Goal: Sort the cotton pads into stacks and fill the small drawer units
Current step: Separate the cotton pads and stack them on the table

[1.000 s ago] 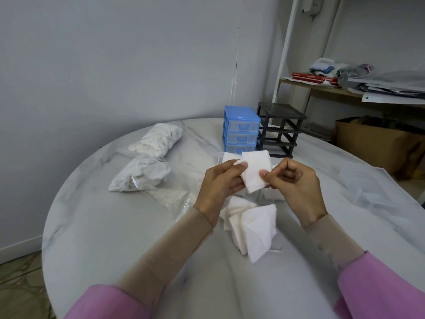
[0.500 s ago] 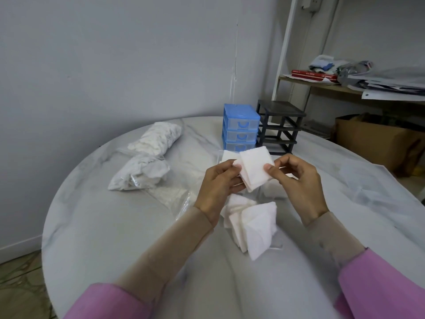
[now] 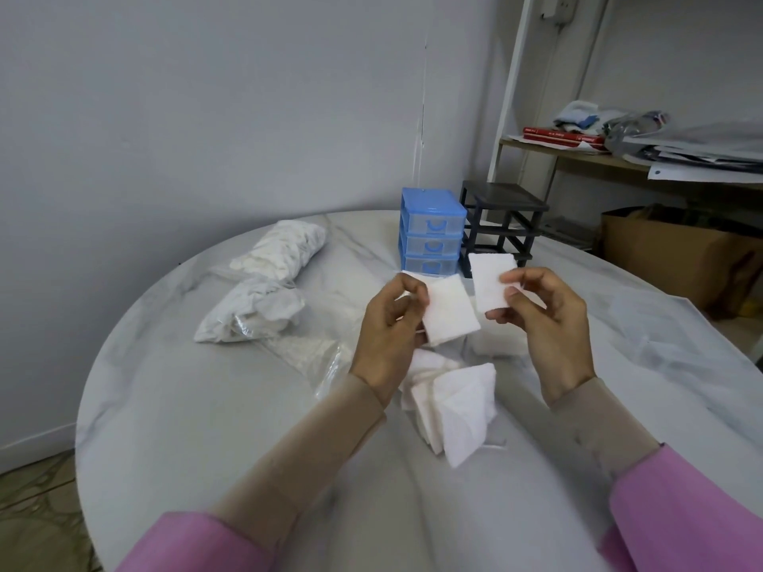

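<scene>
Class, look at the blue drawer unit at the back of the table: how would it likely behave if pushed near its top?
The blue drawer unit stands taller than it is wide, so a high push may tip it. It looks like thin plastic, so probably light. On the smooth table it might slide instead.

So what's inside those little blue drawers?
The blue drawer unit has three shut drawers with clear fronts, but nothing definite shows through them. The lowest drawer is partly hidden behind the cotton pad in the left hand, so its contents cannot be told.
</scene>
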`<state>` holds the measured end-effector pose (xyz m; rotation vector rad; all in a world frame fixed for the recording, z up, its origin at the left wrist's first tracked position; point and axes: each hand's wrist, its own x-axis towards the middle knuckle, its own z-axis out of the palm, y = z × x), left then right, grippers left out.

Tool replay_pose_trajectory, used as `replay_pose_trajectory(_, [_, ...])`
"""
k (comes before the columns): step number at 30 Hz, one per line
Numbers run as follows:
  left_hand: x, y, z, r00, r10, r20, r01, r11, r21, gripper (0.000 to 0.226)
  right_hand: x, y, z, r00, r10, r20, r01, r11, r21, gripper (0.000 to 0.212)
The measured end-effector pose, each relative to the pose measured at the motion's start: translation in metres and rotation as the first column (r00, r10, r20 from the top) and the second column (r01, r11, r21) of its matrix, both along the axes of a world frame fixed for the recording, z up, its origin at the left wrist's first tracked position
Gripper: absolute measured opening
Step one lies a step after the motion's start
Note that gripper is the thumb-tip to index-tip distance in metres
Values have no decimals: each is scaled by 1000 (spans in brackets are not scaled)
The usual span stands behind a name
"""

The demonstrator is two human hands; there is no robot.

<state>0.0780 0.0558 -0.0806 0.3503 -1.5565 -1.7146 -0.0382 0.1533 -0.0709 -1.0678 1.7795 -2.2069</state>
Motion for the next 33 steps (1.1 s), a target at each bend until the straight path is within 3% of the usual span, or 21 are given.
replay_pose_trajectory(3, [-2,0,0,1000,1,10,-1,1000,-14,30,-1,-1,-1,999,-27,35,27,1000,6,25])
replay_pose_trajectory(6, [-2,1,-1,998,65,-22,-66,997,-29,18,-1,-2,-2,998,3,59,-3,1000,2,29])
replay_pose_trajectory(11, [-1,-2,-4,995,97,-15,-98,993,-65,30,2,-1,-1,998,67,-4,-67,998,-1,19])
replay_pose_trajectory(22, [-2,0,-3,999,32,-10,-31,996,83,53,9,-1,3,980,193,-38,-196,976,-98,17])
replay_pose_trajectory(28, [1,-1,-4,997,76,13,-76,996,37,40,6,2,5,986,164,-41,-168,979,-115,15])
replay_pose_trajectory(33, [0,0,-3,1000,21,-3,-21,1000,18,37,10,0,3,969,247,-19,-247,966,-69,17])
